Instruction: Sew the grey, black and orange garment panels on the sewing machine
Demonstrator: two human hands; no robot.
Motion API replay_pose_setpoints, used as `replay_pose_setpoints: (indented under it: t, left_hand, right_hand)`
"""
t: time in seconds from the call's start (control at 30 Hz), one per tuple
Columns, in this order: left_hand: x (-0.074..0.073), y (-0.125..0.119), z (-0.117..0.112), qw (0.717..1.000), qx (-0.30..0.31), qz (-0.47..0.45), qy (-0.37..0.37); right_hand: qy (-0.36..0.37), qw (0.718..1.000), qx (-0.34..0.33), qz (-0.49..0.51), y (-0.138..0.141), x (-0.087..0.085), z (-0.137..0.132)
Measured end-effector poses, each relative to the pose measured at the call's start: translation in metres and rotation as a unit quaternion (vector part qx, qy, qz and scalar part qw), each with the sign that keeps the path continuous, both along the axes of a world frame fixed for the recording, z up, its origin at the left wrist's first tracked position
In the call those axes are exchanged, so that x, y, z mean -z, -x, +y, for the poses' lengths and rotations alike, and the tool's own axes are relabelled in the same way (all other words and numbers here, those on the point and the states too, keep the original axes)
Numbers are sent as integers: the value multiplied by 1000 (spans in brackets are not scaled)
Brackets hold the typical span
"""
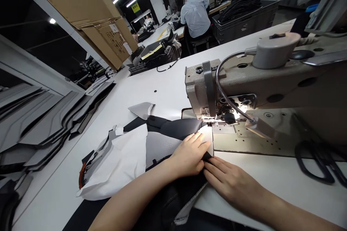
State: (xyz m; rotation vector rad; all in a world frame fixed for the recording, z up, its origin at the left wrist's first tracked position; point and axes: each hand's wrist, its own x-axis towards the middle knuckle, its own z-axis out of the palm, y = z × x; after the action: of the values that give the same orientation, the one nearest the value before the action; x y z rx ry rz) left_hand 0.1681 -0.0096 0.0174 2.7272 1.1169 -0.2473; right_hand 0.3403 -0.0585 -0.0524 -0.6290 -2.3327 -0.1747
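Note:
A grey and black padded fabric piece (168,145) lies with its far right corner under the needle area of a sewing machine (230,79). My left hand (189,153) rests on this corner, its fingertips close to the lit presser foot and its thumb and fingers gripping the fabric. Beside it, my right hand (230,180) holds the near edge of the fabric at its fingertips, the thumb hidden. White cloth (119,164) covers the left part of the piece. A dark part of the work hangs below my wrists.
Black-handled scissors (314,162) lie at the right of the white table (154,83). Stacked grey panels (51,119) line the left side. Behind stand a cardboard box (92,11), a grey crate (244,21) and a seated person (195,16). A lamp (258,127) sits beside the needle.

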Motion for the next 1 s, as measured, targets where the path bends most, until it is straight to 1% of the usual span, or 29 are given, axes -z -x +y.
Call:
replay_pose_setpoints:
  t: [0.1, 0.17, 0.27, 0.33, 0.4, 0.43, 0.5, 0.57, 0.6, 0.63, 0.67, 0.7, 0.77, 0.83, 0.87, 0.93, 1.0]
  left_hand:
    - [6, -7, 1, 1000, -11, -2, -19]
    - [10, -13, 7, 999, -22, -9, -38]
    - [15, -20, 20, 997, -30, -20, -67]
    - [14, -19, 30, 996, -25, -26, -76]
    - [6, -14, 37, 997, -26, -27, -75]
    - [-1, -10, 39, 996, -39, -25, -73]
    - [-18, -2, 37, 994, -88, -23, -67]
    - [-32, 1, 28, 991, -125, -7, -45]
    - [-36, 0, 21, 992, -124, 14, -32]
    - [-36, -2, 14, 992, -113, 41, -26]
    - [-33, -7, 8, 993, -93, 72, -27]
    - [-28, -12, 2, 992, -73, 100, -35]
    - [-13, -23, -6, 988, -45, 131, -68]
    - [1, -31, -6, 985, -37, 138, -98]
    - [5, -33, -3, 983, -39, 138, -112]
    - [9, -36, 3, 980, -47, 140, -137]
    - [8, -36, 12, 976, -55, 143, -155]
  right_hand:
    - [7, 1000, 7, -2, -1, 2, 2]
    - [35, 999, 12, -7, -4, 3, 5]
    - [125, 992, 12, -5, -9, 2, 11]
    - [199, 980, 5, 1, -14, 0, 15]
    - [270, 963, -11, 0, -19, -5, 20]
    - [304, 952, -23, -3, -21, -9, 22]
    - [359, 932, -50, -10, -24, -18, 24]
    - [380, 920, -90, -25, -25, -25, 24]
    - [376, 920, -109, -34, -24, -27, 23]
    - [362, 923, -125, -39, -22, -27, 21]
    - [341, 929, -137, -40, -19, -24, 18]
    - [316, 938, -142, -34, -17, -20, 15]
    - [262, 957, -122, -10, -11, -9, 8]
    - [218, 972, -88, 11, -8, 2, 3]
    - [202, 976, -72, 18, -7, 5, 2]
    - [183, 982, -48, 26, -7, 7, 3]
    - [168, 985, -43, 24, -9, 3, 7]
